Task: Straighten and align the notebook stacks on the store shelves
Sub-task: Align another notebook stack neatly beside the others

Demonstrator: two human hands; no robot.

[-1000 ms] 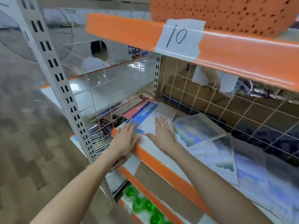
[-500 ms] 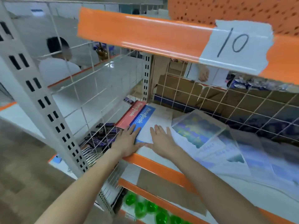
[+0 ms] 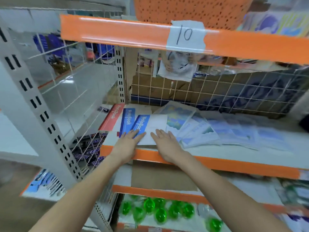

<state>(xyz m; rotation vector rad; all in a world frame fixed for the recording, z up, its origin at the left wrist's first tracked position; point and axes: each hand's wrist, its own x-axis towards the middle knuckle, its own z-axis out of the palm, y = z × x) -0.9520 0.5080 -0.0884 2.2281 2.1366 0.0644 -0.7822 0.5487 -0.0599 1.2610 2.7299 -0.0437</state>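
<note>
At the left end of the orange-edged middle shelf [image 3: 234,166] lies a stack of notebooks. A red-spined one [image 3: 111,120] is at the bottom, a blue-spined one [image 3: 127,121] is above it, and a skewed blue-and-white top notebook [image 3: 150,127] is uppermost. My left hand [image 3: 128,143] lies flat with straight fingers on the top notebook's near left corner. My right hand [image 3: 164,141] presses flat on its near right part. To the right, plastic-wrapped notebooks with blue landscape covers [image 3: 192,126] are fanned out untidily along the shelf.
An upper orange shelf edge with a taped label "10" [image 3: 186,36] hangs overhead, with an orange perforated basket [image 3: 192,9] above it. A white wire grid [image 3: 217,91] backs the shelf; a grey slotted upright [image 3: 38,104] stands left. Green bottles [image 3: 158,211] fill the lower shelf.
The top blue-and-white notebook has slid and turned to the right, uncovering a second blue spine beneath. Both hands stay flat on it. The camera has swung to face the shelf more squarely.
</note>
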